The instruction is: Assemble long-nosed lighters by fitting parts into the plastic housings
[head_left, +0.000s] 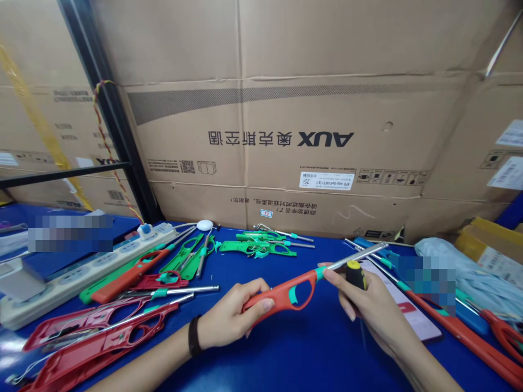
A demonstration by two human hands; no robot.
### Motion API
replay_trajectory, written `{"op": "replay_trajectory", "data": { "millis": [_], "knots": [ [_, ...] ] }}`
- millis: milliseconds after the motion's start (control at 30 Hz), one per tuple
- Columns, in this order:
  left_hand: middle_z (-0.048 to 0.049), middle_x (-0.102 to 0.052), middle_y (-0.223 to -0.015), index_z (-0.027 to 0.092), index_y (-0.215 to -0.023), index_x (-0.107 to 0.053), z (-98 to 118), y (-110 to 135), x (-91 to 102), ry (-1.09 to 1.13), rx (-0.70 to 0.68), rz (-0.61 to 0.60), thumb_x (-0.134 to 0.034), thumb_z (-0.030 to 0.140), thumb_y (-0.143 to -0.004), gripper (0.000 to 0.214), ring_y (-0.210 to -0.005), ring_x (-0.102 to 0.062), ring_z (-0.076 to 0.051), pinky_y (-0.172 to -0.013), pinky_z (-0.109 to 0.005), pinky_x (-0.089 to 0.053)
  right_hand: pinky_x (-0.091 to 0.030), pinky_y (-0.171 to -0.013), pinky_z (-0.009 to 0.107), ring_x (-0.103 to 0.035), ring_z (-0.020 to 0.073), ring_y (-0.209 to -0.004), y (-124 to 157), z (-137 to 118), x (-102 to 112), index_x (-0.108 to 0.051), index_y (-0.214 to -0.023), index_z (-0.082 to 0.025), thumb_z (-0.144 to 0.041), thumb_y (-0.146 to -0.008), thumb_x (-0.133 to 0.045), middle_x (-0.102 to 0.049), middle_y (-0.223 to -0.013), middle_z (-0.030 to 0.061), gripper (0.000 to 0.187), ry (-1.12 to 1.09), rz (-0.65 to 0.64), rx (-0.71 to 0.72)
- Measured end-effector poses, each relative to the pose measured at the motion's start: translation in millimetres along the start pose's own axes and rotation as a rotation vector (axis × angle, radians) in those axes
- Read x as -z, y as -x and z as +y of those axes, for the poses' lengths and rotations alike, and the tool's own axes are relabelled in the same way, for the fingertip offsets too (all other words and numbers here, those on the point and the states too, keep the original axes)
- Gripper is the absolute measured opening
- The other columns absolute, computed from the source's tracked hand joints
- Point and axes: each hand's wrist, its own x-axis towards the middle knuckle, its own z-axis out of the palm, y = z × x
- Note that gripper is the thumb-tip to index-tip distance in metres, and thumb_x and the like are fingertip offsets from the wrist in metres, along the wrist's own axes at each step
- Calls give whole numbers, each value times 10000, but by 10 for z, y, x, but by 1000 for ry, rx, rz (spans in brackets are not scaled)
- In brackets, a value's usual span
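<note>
My left hand [247, 310] is closed around the handle of an orange gas lighter [281, 292], with the thumb flat along its side. The lighter has a green trigger, a green collar and a metal barrel that points up and right. At the collar, the thumb and fingertips of my right hand [365, 296] pinch the lighter. That same hand also keeps a screwdriver [356, 274] with a yellow and black handle in its grip; its shaft points down below the fingers. A phone [420, 321] lies behind my right hand.
On the left lie opened red lighter shells [98, 348], an orange lighter [126, 275] and a white power strip [81, 272]. Green lighter parts [261, 247] are at the back. On the right are another long orange lighter [457, 326] and a pale blue bag [469, 277]. A large carton [265, 109] stands behind.
</note>
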Motion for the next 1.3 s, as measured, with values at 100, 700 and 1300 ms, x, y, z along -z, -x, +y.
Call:
{"op": "replay_trajectory", "data": {
  "millis": [100,700,1300],
  "knots": [
    [47,-425,-590,150,-808,-479,26,8,-11,-11,-12,29,-404,551,-906,419,-426,-392,-59,-393,-155,-283,-217,-433,234,-288,81,-388,-4,27,-10,-656,-721,-140,-570,-703,-661,-408,-336,-68,430,27,-17,9],
    [28,-494,-635,196,-877,-491,60,64,-147,-484,-208,179,-376,332,-949,191,-486,-420,-108,-548,-232,-317,-209,-414,235,-293,83,-399,-25,-9,-66,-636,-702,-150,-537,-730,-666,-433,-371,-55,389,-23,-28,-3],
    [-37,-658,-818,197,-1059,-474,-72,-65,-65,-746,-366,299,-399,349,-970,191,-664,-640,-169,-596,-236,-466,-325,-387,238,-415,115,-344,16,-10,15,-585,-543,-201,-581,-713,-632,-474,-382,-38,419,344,280,225]
  ]
}}
